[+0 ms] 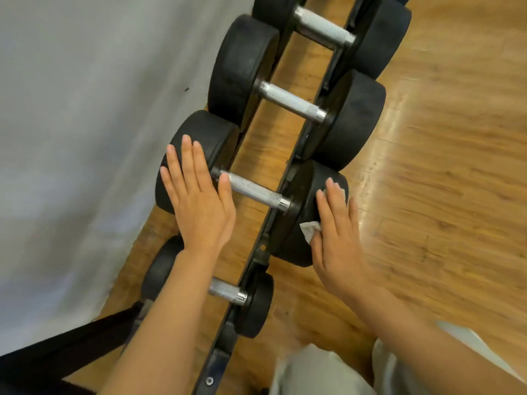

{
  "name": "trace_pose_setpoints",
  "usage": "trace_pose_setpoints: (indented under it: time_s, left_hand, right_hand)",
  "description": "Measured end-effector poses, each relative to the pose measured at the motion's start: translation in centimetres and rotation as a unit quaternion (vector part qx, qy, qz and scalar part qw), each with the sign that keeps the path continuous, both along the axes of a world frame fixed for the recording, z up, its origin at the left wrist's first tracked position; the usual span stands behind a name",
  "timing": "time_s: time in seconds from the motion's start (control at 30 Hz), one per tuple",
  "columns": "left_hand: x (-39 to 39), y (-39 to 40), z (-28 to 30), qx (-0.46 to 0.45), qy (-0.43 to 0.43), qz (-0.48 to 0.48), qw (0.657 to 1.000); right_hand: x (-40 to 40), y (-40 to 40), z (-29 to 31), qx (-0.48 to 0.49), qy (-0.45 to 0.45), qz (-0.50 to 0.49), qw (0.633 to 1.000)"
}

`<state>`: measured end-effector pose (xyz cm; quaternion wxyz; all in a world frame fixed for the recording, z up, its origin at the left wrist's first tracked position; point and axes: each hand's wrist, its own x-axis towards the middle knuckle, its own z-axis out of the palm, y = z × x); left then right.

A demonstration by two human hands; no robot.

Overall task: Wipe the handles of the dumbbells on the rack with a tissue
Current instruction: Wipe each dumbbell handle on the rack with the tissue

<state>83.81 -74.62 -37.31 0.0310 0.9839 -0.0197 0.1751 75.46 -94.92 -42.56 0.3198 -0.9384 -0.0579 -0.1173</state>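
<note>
Right grip [338,238] flat, pressing tissue [310,230] onto dumbbell [253,192] head | left grip [196,201] released, flat on other head

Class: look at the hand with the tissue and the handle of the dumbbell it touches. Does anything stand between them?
Nothing visible does. The right hand presses the tissue on the dumbbell's black end, beside the bare handle.

Knurled handle [252,190] exposed between weight heads (approach from above open); left hand [198,201] covers its far end, rack rail [265,240] crosses beneath.
</note>
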Motion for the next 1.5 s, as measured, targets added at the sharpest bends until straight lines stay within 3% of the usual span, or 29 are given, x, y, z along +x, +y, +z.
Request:
trace_pose_setpoints:
  time_s: [0.17, 0.37, 0.57, 0.77, 1.0, 1.13, 1.23, 1.4, 1.5]
  left_hand:
    - [0.2, 0.1, -0.7, -0.026, -0.039, 0.002, 0.999]
    - [0.3, 0.1, -1.7, -0.047, -0.093, -0.007, 0.995]
    - [0.7, 0.4, -2.1, -0.039, -0.114, -0.005, 0.993]
    - [0.8, 0.3, -2.1, -0.045, -0.122, -0.006, 0.991]
    - [0.6, 0.5, -2.0, -0.056, -0.12, -0.017, 0.991]
    - [0.8, 0.2, -2.2, -0.049, -0.13, -0.003, 0.99]
    - [0.8, 0.3, -2.3, -0.055, -0.135, -0.005, 0.989]
    - [0.9, 0.4, -2.3, -0.063, -0.146, -0.009, 0.987]
    - [1.0, 0.3, -2.4, -0.059, -0.144, -0.003, 0.988]
  right_hand:
    - [-0.5, 1.6, -0.9, -0.09, -0.022, -0.016, 0.996]
    - [-0.9, -0.4, -2.3, -0.248, -0.099, 0.108, 0.958]
    - [2.5, 1.4, 0.4, -0.131, -0.018, -0.031, 0.991]
    - [-2.6, 0.4, -2.9, -0.272, -0.068, 0.065, 0.958]
    - [3.7, 2.1, 1.1, -0.106, 0.059, -0.043, 0.992]
    - [-1.1, 0.8, -1.3, -0.197, -0.056, 0.05, 0.978]
    - [-1.8, -1.2, -2.6, -0.217, -0.083, 0.113, 0.966]
    - [3.3, -1.2, 0.2, -0.035, 0.066, 0.022, 0.997]
    - [1.9, -0.5, 0.4, -0.037, 0.066, -0.011, 0.997]
